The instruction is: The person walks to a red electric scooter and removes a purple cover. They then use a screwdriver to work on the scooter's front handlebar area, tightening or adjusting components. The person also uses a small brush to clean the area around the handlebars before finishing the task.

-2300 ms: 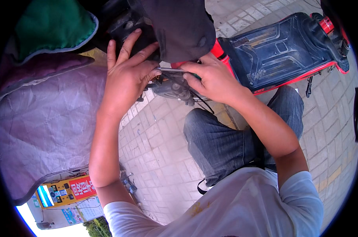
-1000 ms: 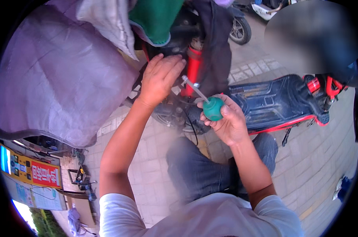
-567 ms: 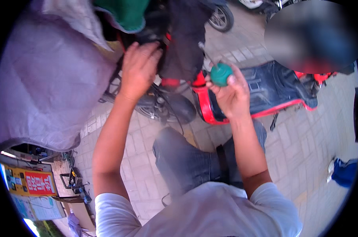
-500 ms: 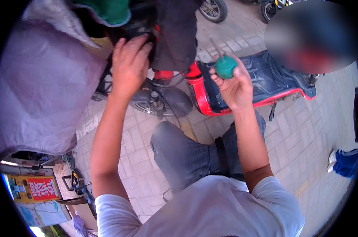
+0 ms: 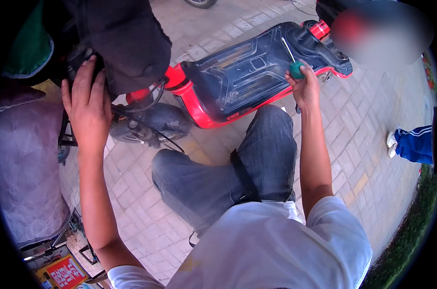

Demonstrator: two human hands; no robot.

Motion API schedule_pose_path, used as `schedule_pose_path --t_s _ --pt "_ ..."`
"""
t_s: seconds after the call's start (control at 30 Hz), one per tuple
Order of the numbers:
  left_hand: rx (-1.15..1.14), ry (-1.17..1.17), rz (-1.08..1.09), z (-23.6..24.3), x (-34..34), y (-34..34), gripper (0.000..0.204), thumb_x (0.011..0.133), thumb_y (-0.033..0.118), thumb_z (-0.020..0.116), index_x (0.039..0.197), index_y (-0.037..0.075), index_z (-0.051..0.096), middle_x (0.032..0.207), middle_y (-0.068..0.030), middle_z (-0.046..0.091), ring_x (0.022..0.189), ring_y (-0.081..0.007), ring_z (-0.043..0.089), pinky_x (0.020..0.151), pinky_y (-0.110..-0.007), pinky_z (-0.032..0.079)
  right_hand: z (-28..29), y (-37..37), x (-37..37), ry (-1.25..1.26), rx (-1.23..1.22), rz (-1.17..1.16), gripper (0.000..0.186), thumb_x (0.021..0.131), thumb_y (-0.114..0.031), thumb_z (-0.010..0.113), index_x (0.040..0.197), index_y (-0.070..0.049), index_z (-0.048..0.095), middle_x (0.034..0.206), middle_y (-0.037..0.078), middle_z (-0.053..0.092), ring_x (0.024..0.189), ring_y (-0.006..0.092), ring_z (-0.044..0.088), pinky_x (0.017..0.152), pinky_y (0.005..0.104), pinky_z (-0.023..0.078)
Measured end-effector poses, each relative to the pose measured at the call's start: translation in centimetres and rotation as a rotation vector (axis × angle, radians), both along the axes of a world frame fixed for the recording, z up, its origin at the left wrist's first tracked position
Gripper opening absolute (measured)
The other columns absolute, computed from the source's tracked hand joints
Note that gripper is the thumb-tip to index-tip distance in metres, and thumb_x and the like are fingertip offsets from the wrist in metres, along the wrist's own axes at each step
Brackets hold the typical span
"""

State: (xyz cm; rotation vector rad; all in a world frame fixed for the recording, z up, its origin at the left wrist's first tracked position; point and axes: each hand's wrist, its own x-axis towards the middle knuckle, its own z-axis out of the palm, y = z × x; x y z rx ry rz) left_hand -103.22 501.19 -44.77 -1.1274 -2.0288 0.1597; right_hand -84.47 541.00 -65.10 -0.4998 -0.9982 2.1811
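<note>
Pale paving (image 5: 353, 159) lies beneath a red-edged scooter (image 5: 193, 107). The right hand (image 5: 307, 91) grips a green-handled screwdriver (image 5: 296, 70) over its footboard (image 5: 242, 72), shaft pointing away; the left hand (image 5: 89, 108), fingers outspread, lies at dark bodywork (image 5: 75, 59), perhaps for steadiness.

Scooter footboard (image 5: 242, 72) above the paving (image 5: 151, 219), screwdriver (image 5: 296, 71) in the right fingers (image 5: 290, 81) seen across its right part, wheel (image 5: 170, 119) just left of it, cloth (image 5: 124, 50) and left fingers (image 5: 83, 79) farther left, the person's knees (image 5: 272, 126) on its near side, another person's leg (image 5: 417, 143) well to its right
</note>
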Motion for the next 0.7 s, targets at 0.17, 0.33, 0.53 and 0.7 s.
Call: schedule_pose_path --t_s 0.17,0.33,0.53,0.7 --pt "-0.028 0.005 0.026 -0.3 0.1 0.2 0.034 0.078 0.002 0.058 0.111 0.005 0.061 0.135 -0.0052 0.051 0.129 -0.0231 0.044 0.109 -0.051 0.024 -1.1 -0.9 -2.0 -0.273 0.148 0.182 0.033 0.083 -0.012 0.062 0.111 0.001 0.051 0.091 0.009 0.059 0.079 0.0239 0.062 0.076 0.0372 0.056" --pt "0.051 -0.017 0.034 -0.3 1.6 0.2 0.034 0.079 0.002 0.059 0.113 0.006 0.061 0.134 -0.0082 0.051 0.128 -0.0279 0.044 0.109 -0.050 0.025 -2.2 -1.3 -7.0 -0.742 1.147 0.044 0.024 0.069 -0.015 0.069 0.086 -0.001 0.060 0.077 0.013 0.064 0.074 0.0271 0.064 0.073 0.0357 0.051" --pt "0.242 -0.322 -0.190 -3.8 7.0 0.4 0.036 0.076 0.000 0.065 0.112 0.001 0.061 0.122 -0.0151 0.058 0.116 -0.0321 0.051 0.101 -0.043 0.036 -3.5 0.2 -9.8 -0.813 1.371 0.119 0.041 0.071 -0.016 0.066 0.111 -0.011 0.060 0.096 0.012 0.068 0.093 0.0330 0.064 0.079 0.0408 0.050" --pt "0.426 -0.869 -0.190 -10.2 12.0 2.8 0.028 0.076 0.001 0.066 0.104 0.000 0.065 0.108 -0.0151 0.063 0.103 -0.0303 0.057 0.093 -0.039 0.042 -3.6 -0.3 -11.9 -0.808 1.535 0.296 0.058 0.074 -0.016 0.066 0.130 -0.016 0.049 0.102 0.011 0.068 0.097 0.0326 0.063 0.082 0.0426 0.050"
